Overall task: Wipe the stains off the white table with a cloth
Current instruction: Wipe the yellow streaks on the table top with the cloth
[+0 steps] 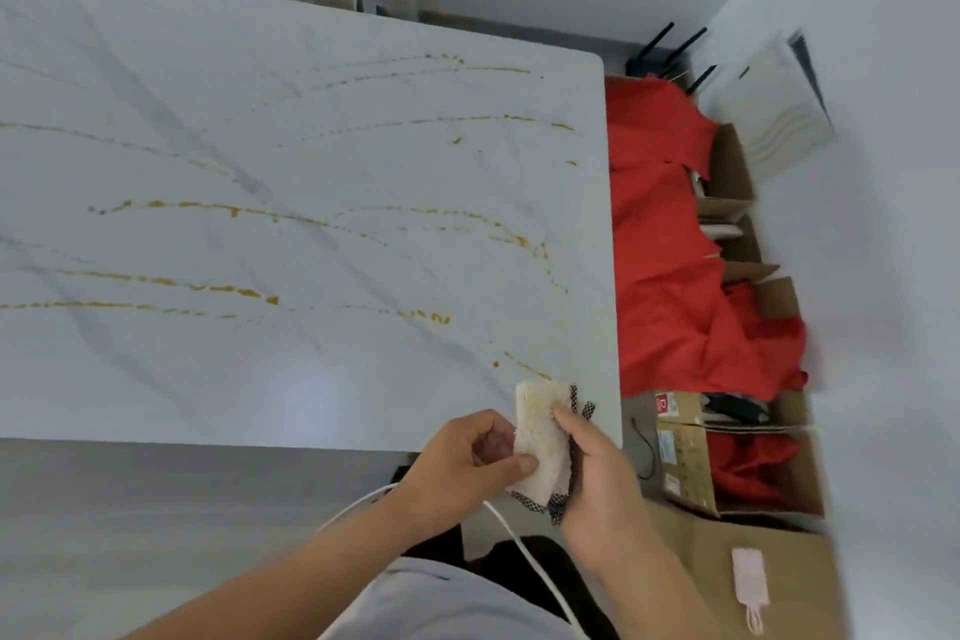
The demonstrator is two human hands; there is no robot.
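We hold the folded cream cloth [540, 437] at the near right corner of the counter [260, 146], left grip [467, 457] pinching its edge, right grip [597, 483] curled around it; yellow stains [218, 286] streak the counter farther off.

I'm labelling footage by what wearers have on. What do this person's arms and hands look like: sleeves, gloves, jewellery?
Both the left hand and the right hand are bare: no gloves, rings or watch show. The left forearm and right forearm are uncovered as far as the frame shows, no sleeve edge in view. A light grey garment covers the torso below them.
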